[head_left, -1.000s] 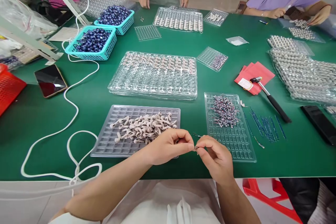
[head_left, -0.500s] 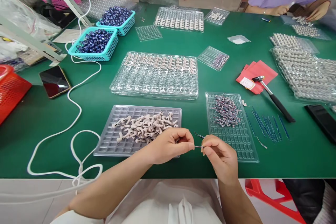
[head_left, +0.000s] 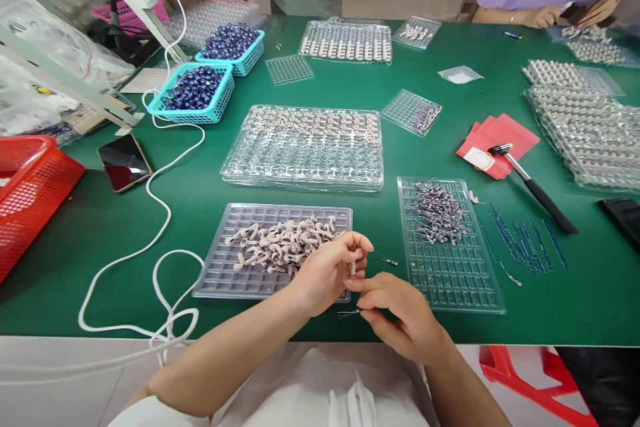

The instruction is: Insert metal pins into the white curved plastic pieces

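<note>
My left hand is closed around a small pale earbud shell, most of which the fingers hide. Just below and to its right, my right hand pinches a small wired part between thumb and finger, its thin leads pointing left. One right fingertip reaches up close to the shell; whether it touches I cannot tell. Another small wired part lies on the green table above my right hand. Under and left of my left hand is a grey tray with a heap of beige earbud shells.
At right, a clear tray holds a pile of wired parts. Beyond lie blue strips, a hammer and red envelopes. Filled clear trays stand ahead; a white cable loops at left. Two people are across the table.
My right hand has turned and moved down and left, bringing the wired part below my left hand. A pale shell now shows in my left fingers. The view has shifted slightly left.
</note>
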The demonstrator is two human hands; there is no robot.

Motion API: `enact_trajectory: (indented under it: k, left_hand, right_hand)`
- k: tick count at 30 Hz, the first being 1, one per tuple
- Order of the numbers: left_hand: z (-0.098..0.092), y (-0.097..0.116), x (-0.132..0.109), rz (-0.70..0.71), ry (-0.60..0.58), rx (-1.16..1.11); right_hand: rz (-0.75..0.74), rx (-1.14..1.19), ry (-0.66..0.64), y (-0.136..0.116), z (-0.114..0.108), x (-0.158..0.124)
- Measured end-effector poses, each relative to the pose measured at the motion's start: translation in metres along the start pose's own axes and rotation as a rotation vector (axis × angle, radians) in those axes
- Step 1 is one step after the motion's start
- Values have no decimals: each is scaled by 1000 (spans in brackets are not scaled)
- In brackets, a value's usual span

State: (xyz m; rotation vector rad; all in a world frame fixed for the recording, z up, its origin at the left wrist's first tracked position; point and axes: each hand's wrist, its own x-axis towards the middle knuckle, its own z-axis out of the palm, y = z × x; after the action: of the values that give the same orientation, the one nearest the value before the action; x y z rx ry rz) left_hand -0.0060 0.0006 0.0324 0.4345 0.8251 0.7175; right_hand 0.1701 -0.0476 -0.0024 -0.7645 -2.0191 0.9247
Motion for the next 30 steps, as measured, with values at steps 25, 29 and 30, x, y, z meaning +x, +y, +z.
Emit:
enact_trajectory:
  k: [25,29,30]
  left_hand:
    - [-9,-12,4,153,-13,188]
    - [-8,-14,3,217,-40,314]
    - [-7,-14,3,229,-44,334]
  right_hand:
    - [314,112,590,8,4,-12]
    - [347,73,631,7,4,-12]
    - [347,71,632,7,4,-12]
